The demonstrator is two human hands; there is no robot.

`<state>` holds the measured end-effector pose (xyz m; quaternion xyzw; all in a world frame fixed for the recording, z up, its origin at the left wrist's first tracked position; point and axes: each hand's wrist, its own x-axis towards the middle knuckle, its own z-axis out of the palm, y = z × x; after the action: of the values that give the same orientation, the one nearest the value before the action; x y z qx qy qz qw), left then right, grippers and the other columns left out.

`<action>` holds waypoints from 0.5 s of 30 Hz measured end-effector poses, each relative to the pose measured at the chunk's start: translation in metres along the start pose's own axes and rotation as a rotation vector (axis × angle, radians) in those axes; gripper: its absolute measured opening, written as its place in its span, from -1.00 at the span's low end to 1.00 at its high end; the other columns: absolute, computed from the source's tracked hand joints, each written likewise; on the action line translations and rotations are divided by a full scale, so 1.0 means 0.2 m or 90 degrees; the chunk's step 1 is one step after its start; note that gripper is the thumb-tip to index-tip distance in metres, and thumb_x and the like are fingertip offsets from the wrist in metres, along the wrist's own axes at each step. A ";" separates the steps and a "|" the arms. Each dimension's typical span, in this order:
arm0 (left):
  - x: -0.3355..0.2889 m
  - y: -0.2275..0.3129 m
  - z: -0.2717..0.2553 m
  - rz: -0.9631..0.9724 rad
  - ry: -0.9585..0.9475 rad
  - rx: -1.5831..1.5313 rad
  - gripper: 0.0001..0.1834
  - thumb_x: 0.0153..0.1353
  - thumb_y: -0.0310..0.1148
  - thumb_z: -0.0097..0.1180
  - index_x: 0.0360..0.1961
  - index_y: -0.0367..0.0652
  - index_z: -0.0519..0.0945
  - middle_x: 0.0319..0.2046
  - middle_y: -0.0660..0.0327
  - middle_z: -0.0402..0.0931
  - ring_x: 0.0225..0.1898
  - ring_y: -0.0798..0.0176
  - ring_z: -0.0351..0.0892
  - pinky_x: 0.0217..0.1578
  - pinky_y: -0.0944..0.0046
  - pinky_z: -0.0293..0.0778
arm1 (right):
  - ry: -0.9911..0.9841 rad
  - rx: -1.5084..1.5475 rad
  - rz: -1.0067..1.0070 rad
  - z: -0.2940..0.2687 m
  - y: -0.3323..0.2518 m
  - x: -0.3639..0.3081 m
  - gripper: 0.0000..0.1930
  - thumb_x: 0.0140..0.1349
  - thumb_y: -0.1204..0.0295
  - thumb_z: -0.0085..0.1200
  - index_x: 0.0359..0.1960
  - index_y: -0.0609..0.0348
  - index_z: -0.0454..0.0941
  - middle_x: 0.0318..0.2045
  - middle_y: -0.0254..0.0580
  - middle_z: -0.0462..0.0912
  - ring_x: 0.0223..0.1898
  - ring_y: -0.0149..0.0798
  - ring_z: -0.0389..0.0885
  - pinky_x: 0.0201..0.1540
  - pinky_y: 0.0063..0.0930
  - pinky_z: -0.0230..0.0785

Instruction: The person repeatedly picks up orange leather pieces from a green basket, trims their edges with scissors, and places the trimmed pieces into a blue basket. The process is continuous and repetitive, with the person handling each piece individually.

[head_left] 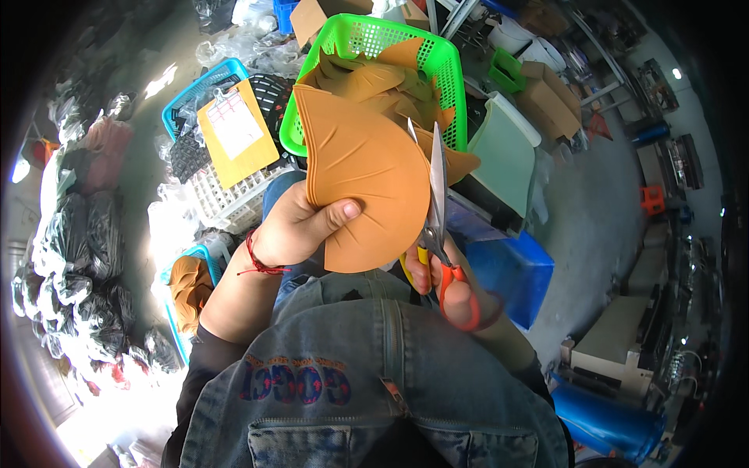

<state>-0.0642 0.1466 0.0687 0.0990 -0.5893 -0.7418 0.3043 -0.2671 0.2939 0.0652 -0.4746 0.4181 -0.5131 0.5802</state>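
Note:
My left hand (295,226) grips a stack of thin tan, fan-shaped pieces (367,179), its thumb pressed on the top one. The stack has a rounded right edge and shallow creases. My right hand (462,261) has its fingers in the red and yellow handles of a pair of scissors (438,187). Their blades point away from me and stand apart, right beside the stack's curved edge; whether they touch it I cannot tell. Just beyond the stack is a green basket (459,101) of similar tan pieces (374,82).
A blue basket (173,108) with a clipboard (234,129) leaning on it stands left, above a white crate (214,195). More tan pieces (191,290) lie in a light-blue basket near my left elbow. On the right are a blue bin (523,273) and a pale green sheet (503,148).

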 end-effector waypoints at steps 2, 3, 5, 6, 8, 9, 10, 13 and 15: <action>0.00 0.01 -0.02 -0.003 -0.001 0.010 -0.65 0.32 -0.33 0.00 0.06 -0.29 0.43 -0.09 0.26 0.52 -0.05 0.41 0.44 -0.02 0.34 0.39 | 0.008 0.018 0.056 -0.02 0.00 -0.03 -0.43 0.09 -0.15 0.05 -0.21 0.12 0.30 -0.53 -0.36 0.34 -0.56 -0.47 0.30 -0.49 -0.66 0.23; 0.00 0.02 -0.03 -0.007 -0.005 0.025 -0.64 0.32 -0.33 0.00 0.07 -0.29 0.43 -0.08 0.26 0.52 -0.05 0.41 0.44 -0.02 0.34 0.38 | 0.009 0.029 0.098 -0.03 0.01 -0.03 -0.47 0.13 -0.12 0.03 -0.23 0.13 0.30 -0.55 -0.35 0.33 -0.57 -0.48 0.31 -0.49 -0.67 0.24; -0.01 0.04 -0.06 -0.015 -0.018 0.046 -0.63 0.31 -0.33 0.01 0.08 -0.29 0.42 -0.08 0.26 0.51 -0.04 0.41 0.44 -0.01 0.34 0.38 | 0.007 -0.008 0.145 -0.05 0.01 -0.05 -0.37 0.06 -0.22 -0.02 -0.19 0.15 0.30 -0.54 -0.38 0.30 -0.53 -0.50 0.26 -0.47 -0.67 0.19; -0.01 0.04 -0.07 -0.019 -0.025 0.052 -0.63 0.31 -0.33 0.01 0.08 -0.30 0.42 -0.07 0.26 0.51 -0.04 0.41 0.44 0.00 0.34 0.37 | 0.004 -0.057 0.150 -0.05 0.01 -0.06 -0.24 -0.04 -0.35 -0.05 -0.15 0.15 0.29 -0.50 -0.41 0.28 -0.50 -0.53 0.21 -0.44 -0.67 0.14; -0.02 0.05 -0.09 -0.031 -0.035 0.063 -0.63 0.31 -0.33 0.02 0.08 -0.30 0.42 -0.06 0.25 0.51 -0.04 0.41 0.44 0.00 0.34 0.37 | 0.008 -0.106 0.148 -0.04 0.00 -0.07 -0.11 -0.13 -0.47 -0.08 -0.10 0.16 0.28 -0.47 -0.44 0.25 -0.47 -0.56 0.16 -0.42 -0.68 0.08; -0.02 0.06 -0.10 -0.038 -0.037 0.068 -0.63 0.31 -0.33 0.02 0.08 -0.30 0.43 -0.06 0.25 0.51 -0.04 0.41 0.44 0.01 0.34 0.37 | 0.016 -0.106 0.142 -0.03 -0.01 -0.06 -0.11 -0.12 -0.47 -0.08 -0.10 0.16 0.28 -0.48 -0.44 0.25 -0.47 -0.56 0.15 -0.42 -0.69 0.08; -0.02 0.06 -0.11 -0.044 -0.039 0.072 -0.63 0.30 -0.33 0.02 0.07 -0.31 0.43 -0.06 0.25 0.51 -0.04 0.41 0.44 0.01 0.34 0.37 | 0.040 -0.101 0.164 -0.02 -0.02 -0.07 -0.11 -0.10 -0.46 -0.09 -0.09 0.17 0.28 -0.48 -0.43 0.25 -0.48 -0.56 0.16 -0.43 -0.70 0.07; -0.02 0.05 -0.13 -0.070 -0.071 0.053 -0.56 0.29 -0.35 0.05 0.14 -0.31 0.35 0.00 0.22 0.46 0.03 0.39 0.38 0.07 0.32 0.32 | 0.021 -0.143 0.120 0.00 -0.07 -0.08 -0.12 -0.05 -0.44 -0.12 -0.07 0.20 0.29 -0.49 -0.42 0.26 -0.48 -0.56 0.19 -0.43 -0.71 0.08; -0.02 0.04 -0.13 -0.058 -0.096 0.011 -0.50 0.27 -0.38 0.06 0.19 -0.31 0.28 0.07 0.20 0.41 0.09 0.37 0.34 0.11 0.31 0.28 | 0.016 -0.112 0.092 0.01 -0.07 -0.05 -0.15 0.01 -0.39 -0.12 -0.04 0.22 0.29 -0.49 -0.41 0.30 -0.47 -0.55 0.23 -0.41 -0.68 0.10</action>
<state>-0.0443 0.1271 0.0682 0.0724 -0.6120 -0.7550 0.2239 -0.2695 0.3036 0.0791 -0.4861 0.5020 -0.4369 0.5665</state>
